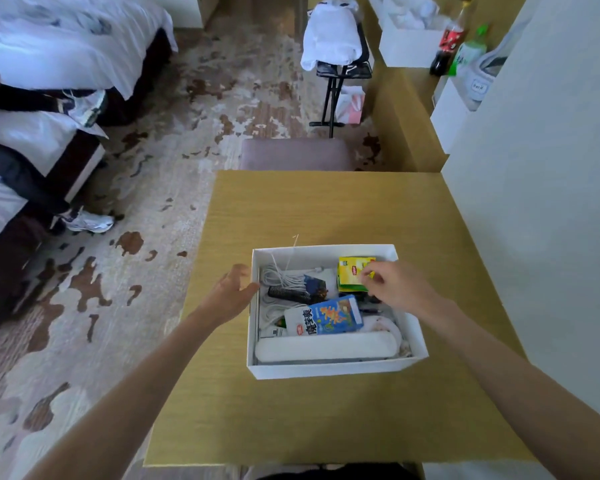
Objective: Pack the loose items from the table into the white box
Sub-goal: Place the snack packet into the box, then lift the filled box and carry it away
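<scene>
Tabletop [326, 209] bare around white box [336, 370], frame centre | your left hand [234, 289] loose on its left wall | right hand [392, 284] pinching yellow tea packet [352, 273] inside | packing looks almost finished

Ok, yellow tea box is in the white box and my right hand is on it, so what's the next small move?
Probably let go and lift the right hand clear. The yellow tea box already sits inside the white box, the left hand steadies its left wall, and no loose items show on the table.
</scene>
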`<action>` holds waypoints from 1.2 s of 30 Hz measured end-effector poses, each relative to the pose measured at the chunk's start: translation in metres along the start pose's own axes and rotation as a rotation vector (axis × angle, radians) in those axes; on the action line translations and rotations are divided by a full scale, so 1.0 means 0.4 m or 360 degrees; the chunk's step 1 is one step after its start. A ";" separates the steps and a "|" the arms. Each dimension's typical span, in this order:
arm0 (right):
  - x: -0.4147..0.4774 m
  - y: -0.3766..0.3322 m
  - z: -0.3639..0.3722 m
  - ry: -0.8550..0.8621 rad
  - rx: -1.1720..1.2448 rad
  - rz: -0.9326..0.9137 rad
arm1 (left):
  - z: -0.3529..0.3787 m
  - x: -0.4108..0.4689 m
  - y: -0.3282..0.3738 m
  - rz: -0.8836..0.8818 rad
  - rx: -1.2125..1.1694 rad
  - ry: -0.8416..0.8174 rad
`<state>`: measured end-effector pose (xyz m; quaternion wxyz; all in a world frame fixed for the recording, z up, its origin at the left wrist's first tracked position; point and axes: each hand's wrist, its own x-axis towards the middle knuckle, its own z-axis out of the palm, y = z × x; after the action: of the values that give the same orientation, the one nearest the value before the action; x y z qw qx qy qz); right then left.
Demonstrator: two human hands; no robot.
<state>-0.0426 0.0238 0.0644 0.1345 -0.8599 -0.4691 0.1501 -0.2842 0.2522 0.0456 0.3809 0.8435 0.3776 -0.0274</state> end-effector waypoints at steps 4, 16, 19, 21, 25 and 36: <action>-0.006 0.040 -0.007 0.0424 0.0249 0.0250 | 0.041 -0.026 0.004 -0.0096 0.0015 -0.0140; -0.092 0.091 0.101 0.0079 0.0615 0.0682 | 0.112 -0.036 0.008 -0.0479 0.0157 0.0122; -0.096 0.100 0.106 0.0127 0.0720 0.0642 | 0.120 -0.039 0.007 -0.0544 0.0234 0.0198; -0.094 0.100 0.102 0.0139 0.0716 0.0607 | 0.119 -0.040 0.016 -0.0560 0.0288 0.0261; -0.087 0.094 0.087 0.0091 0.0629 0.0488 | 0.129 -0.083 0.024 -0.0556 0.0292 0.0371; -0.019 -0.124 0.082 -0.0039 0.0483 0.0034 | 0.072 -0.329 -0.096 -0.0870 0.0150 0.0804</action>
<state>-0.0971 0.0465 0.0540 0.2555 -0.8328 -0.4333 0.2311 -0.3962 0.1682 0.0453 0.2151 0.7083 0.6694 0.0637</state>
